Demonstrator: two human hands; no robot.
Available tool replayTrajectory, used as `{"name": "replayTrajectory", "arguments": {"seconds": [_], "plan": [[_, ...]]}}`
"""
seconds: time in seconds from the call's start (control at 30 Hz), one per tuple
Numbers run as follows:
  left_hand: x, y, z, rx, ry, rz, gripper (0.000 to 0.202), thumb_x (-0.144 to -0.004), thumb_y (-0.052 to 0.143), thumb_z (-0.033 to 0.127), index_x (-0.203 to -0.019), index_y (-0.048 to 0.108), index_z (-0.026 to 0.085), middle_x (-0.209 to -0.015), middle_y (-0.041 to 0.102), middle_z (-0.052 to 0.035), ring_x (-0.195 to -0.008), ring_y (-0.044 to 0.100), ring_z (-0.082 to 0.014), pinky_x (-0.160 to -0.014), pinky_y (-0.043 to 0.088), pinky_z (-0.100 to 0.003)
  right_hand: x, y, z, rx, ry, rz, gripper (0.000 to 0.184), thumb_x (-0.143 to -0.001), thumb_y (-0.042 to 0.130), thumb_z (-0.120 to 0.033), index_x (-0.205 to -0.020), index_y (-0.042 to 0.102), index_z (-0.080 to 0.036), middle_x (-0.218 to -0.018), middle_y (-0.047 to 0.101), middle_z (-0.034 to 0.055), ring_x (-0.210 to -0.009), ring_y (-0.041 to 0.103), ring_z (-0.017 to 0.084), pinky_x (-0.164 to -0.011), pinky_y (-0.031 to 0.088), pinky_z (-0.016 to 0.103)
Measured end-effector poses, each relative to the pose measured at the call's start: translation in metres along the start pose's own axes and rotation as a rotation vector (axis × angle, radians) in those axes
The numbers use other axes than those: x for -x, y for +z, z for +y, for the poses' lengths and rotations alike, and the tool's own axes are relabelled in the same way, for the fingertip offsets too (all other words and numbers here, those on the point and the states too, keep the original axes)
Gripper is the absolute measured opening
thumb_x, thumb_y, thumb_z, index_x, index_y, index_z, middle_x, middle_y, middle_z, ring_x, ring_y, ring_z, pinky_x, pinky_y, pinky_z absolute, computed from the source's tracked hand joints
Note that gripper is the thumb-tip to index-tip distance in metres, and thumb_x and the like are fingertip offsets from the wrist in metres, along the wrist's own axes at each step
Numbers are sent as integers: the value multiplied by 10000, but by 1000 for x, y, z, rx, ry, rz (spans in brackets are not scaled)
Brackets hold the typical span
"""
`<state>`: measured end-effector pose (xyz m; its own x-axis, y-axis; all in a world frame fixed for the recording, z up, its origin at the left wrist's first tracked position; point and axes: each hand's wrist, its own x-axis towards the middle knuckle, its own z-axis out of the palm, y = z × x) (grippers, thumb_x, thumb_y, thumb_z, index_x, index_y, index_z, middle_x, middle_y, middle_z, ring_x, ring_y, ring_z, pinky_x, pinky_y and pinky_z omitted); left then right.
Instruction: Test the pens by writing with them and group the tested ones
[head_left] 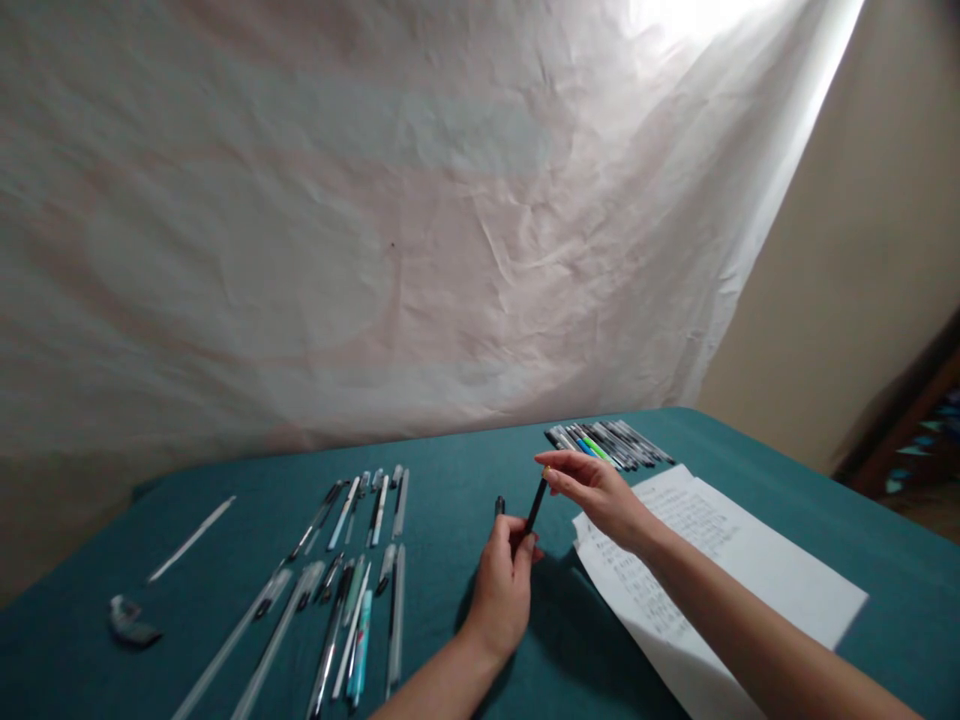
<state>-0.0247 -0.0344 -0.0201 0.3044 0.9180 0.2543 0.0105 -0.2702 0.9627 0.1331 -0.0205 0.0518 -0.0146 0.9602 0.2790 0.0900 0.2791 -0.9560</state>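
Observation:
A slim black pen [536, 506] is held at a slant between my hands, above the cloth. My left hand [504, 585] is closed around its lower end. The fingertips of my right hand [592, 493] pinch its upper end, where a small yellowish spot shows. Just behind my left knuckles, a short black piece like a pen cap [500, 506] sticks up; whether my left hand grips it or it lies on the table, I cannot tell. Written sheets of paper [780, 570] lie beneath my right forearm.
On the green cloth [450, 470], pens and pen parts [360, 630] lie in loose rows at the left. A tight row of pens [615, 443] is at the back right. A crumpled dark and clear item [133, 622] and a thin white stick [191, 540] lie far left.

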Motion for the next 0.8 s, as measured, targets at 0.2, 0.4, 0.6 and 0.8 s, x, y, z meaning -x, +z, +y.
{"name": "replayTrajectory", "arguments": {"seconds": [0.2, 0.4, 0.6, 0.8], "plan": [[0, -1, 3, -16, 15, 4, 145, -860, 430, 302, -921, 484, 182, -835, 576, -37, -763, 570, -158, -736, 431, -289, 1, 1, -4, -1, 30, 11, 323, -715, 631, -393, -955, 661, -179, -764, 627, 24, -675, 531, 125, -648, 432, 267], [0, 0, 6, -26, 24, -22, 162, -861, 425, 309, -930, 483, 175, -838, 568, -37, -755, 565, -154, -727, 431, -291, 1, 4, 0, -31, 50, 66, 245, -677, 671, -397, -707, 634, -157, -618, 566, -19, -575, 478, 94, -565, 385, 231], [1, -1, 6, -32, 11, -9, 181, -863, 417, 328, -939, 484, 177, -808, 573, -26, -759, 564, -153, -752, 425, -296, 4, 3, 0, -224, 139, -56, 352, -647, 719, -352, -953, 642, -195, -914, 640, 43, -841, 571, 163, -722, 441, 281], [0, -1, 5, 5, -10, 3, 172, -842, 459, 334, -902, 490, 175, -831, 582, -40, -751, 567, -155, -726, 430, -278, 0, 0, 9, -336, 155, -120, 319, -729, 644, -377, -983, 660, -184, -1047, 634, 90, -965, 563, 204, -814, 452, 348]]}}
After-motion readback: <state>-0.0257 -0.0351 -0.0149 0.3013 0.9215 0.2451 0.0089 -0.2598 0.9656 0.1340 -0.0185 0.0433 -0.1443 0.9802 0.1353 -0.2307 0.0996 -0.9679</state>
